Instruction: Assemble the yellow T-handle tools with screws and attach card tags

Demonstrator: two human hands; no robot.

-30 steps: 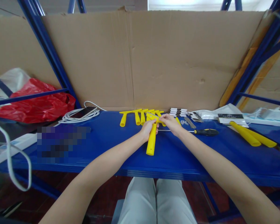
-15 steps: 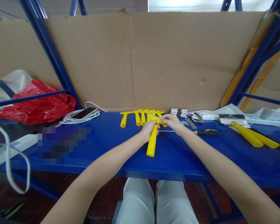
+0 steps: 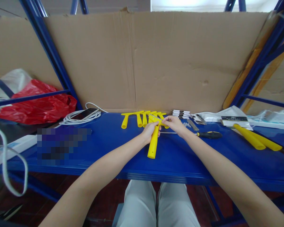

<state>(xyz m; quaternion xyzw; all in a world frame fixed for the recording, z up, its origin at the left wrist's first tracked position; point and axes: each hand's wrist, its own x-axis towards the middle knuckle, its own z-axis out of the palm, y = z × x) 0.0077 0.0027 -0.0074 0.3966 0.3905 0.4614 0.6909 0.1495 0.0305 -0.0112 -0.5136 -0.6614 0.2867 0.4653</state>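
Observation:
My left hand [image 3: 149, 132] is closed around the neck of a yellow T-shaped scraper [image 3: 152, 146], whose hollow handle points down towards me. A thin metal strip lies along the left part of its head. At the right side of the head, my right hand [image 3: 174, 124] has its fingers pinched together; anything between them is too small to make out. Behind the hands several more yellow scrapers [image 3: 125, 121] stand in a row. A screwdriver [image 3: 210, 135] with a black and yellow handle lies under my right wrist, its shaft pointing left. Small screws [image 3: 186, 125] are scattered beyond that wrist.
Stacked small blade boxes [image 3: 181, 113] and a flat metal strip [image 3: 193, 125] lie behind my right hand. Yellow tubes [image 3: 249, 137] rest at right. A phone [image 3: 85, 114], coiled white cable [image 3: 71, 119] and red bag [image 3: 38, 105] are left. Cardboard [image 3: 175, 63] walls the back.
The view has shifted very slightly. Both hands stay at the scraper's head and neck, with no clear change in grip.

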